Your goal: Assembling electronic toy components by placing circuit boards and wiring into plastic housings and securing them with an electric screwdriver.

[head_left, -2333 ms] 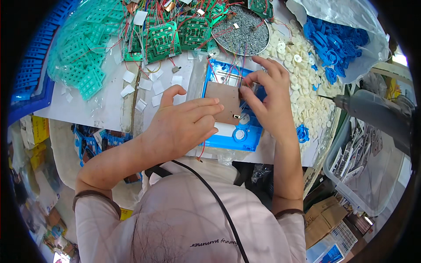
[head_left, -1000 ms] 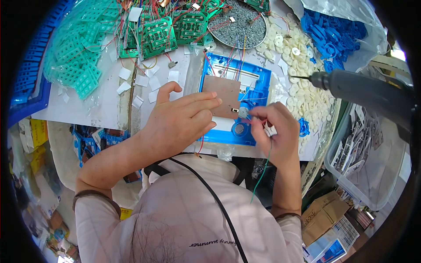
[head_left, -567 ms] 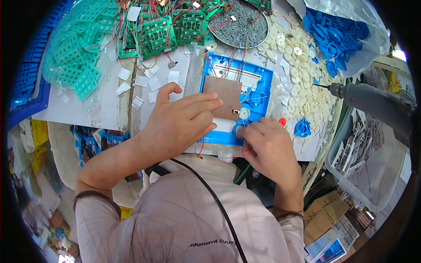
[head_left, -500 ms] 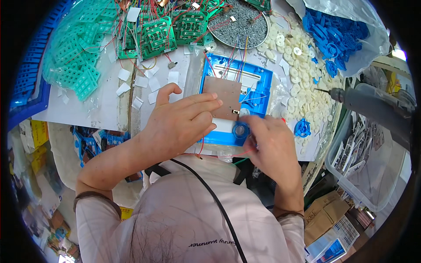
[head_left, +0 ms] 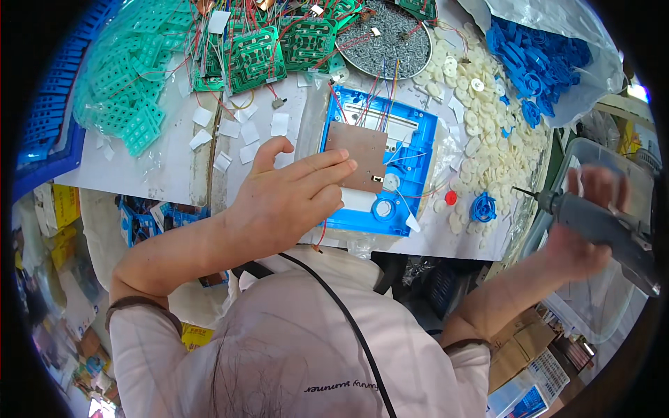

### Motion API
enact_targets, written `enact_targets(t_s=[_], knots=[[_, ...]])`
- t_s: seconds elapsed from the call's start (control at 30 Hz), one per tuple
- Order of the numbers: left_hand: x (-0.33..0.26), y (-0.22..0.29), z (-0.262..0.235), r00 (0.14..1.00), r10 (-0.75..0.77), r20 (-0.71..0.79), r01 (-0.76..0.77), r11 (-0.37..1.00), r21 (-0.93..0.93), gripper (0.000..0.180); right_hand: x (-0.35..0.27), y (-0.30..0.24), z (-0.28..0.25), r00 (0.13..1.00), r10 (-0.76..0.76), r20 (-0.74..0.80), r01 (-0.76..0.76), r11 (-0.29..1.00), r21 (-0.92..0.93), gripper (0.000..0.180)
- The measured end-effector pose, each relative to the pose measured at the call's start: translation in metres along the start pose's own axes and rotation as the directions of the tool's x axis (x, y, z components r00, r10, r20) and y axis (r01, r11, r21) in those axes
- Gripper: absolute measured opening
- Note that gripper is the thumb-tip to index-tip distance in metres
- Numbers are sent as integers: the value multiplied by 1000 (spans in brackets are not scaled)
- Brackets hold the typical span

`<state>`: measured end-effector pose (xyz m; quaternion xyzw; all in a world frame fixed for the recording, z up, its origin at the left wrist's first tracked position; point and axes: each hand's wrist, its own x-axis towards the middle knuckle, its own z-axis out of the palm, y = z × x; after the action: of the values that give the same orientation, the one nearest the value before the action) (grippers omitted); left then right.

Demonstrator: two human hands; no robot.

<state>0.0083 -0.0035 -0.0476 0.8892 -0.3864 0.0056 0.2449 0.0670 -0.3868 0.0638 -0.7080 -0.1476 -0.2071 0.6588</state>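
My left hand (head_left: pixel 296 184) lies over the left side of a brown circuit board (head_left: pixel 357 157), index and middle fingers stretched out and pressing on it. The board sits in a blue plastic housing (head_left: pixel 418 177), with thin wires running off its top edge. Off to the right, my right hand (head_left: pixel 575 247) is around a grey electric screwdriver (head_left: pixel 592 221), its fingers blurred behind the tool's body. The screwdriver's bit points left, over the white discs. A round blue ring (head_left: pixel 383 208) shows in the housing's lower part, near a small white tag (head_left: pixel 412 223).
Green circuit boards (head_left: pixel 256 59) with wires and a round tray of screws (head_left: pixel 387 42) stand at the back. White plastic discs (head_left: pixel 481 132) spread at right, near a red button (head_left: pixel 451 198) and blue part (head_left: pixel 483 207). Bags hold green pads (head_left: pixel 125 90) and blue parts (head_left: pixel 536 63).
My right hand has left the housing's lower edge and moved right to the screwdriver, which now sits lower. A red button now shows beside the housing. My left hand stays on the board.
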Motion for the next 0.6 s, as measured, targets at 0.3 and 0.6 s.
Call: enact_targets(t_s=[0.3,0.6], knots=[[17,4,-11,997,-54,-56,47,992,-119,16,4,2,88,940,125,317,-156,985,75,84],[41,0,-33,990,-78,-114,41,955,-295,12,27,-4,114,738,-57,673,-153,957,248,55]])
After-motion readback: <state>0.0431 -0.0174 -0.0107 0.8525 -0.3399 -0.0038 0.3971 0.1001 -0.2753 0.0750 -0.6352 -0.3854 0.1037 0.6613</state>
